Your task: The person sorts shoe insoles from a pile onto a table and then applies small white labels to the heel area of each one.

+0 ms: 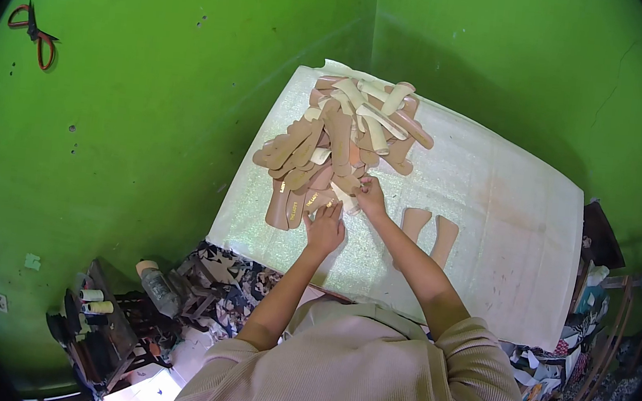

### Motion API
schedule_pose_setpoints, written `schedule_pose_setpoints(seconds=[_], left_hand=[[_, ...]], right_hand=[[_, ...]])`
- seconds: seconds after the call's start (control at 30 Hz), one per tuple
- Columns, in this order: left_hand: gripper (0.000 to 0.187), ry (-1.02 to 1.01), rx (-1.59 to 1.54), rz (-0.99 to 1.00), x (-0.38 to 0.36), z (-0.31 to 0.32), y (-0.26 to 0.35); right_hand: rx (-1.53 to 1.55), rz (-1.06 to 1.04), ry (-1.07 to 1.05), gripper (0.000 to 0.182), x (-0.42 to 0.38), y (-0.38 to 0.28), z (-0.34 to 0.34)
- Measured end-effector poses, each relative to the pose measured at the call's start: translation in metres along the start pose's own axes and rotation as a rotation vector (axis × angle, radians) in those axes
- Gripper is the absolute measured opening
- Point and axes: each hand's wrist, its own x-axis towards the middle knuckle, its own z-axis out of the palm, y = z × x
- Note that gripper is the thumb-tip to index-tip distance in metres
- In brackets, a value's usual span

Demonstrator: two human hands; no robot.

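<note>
A heap of tan and cream shoe insoles [338,128] lies at the far left of the white-covered table [507,220]. My left hand [325,231] rests at the near edge of the heap, fingers spread over brown insoles with gold lettering [294,207]. Just right of it, my right hand [370,199] pinches the end of a tan insole [347,184]; part of its grip is hidden. Two separate tan insoles, a left one [415,224] and a right one [444,241], lie beside my right forearm, which partly covers the left one.
Green walls meet behind the table. Scissors with red handles [35,35] hang on the left wall. Below left stand a wooden rack with thread spools [97,307] and a clear bottle [160,291]. Fabric scraps [231,273] lie under the table's left edge, with more clutter at right.
</note>
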Motion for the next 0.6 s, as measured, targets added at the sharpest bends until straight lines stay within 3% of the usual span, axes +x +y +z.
schedule_pose_setpoints(seconds=[0.13, 0.37, 0.6], left_hand=[[0.05, 0.002, -0.004, -0.003, 0.001, 0.0, 0.003], [0.051, 0.024, -0.034, -0.009, -0.003, 0.005, -0.001], [0.044, 0.271, -0.351, -0.08, -0.012, -0.003, -0.002]], right_hand=[[0.011, -0.012, 0.024, 0.037, -0.003, -0.012, -0.005], [0.295, 0.098, -0.052, 0.037, -0.013, -0.055, -0.02], [0.326, 0.204, -0.13, 0.042, -0.044, -0.063, -0.043]])
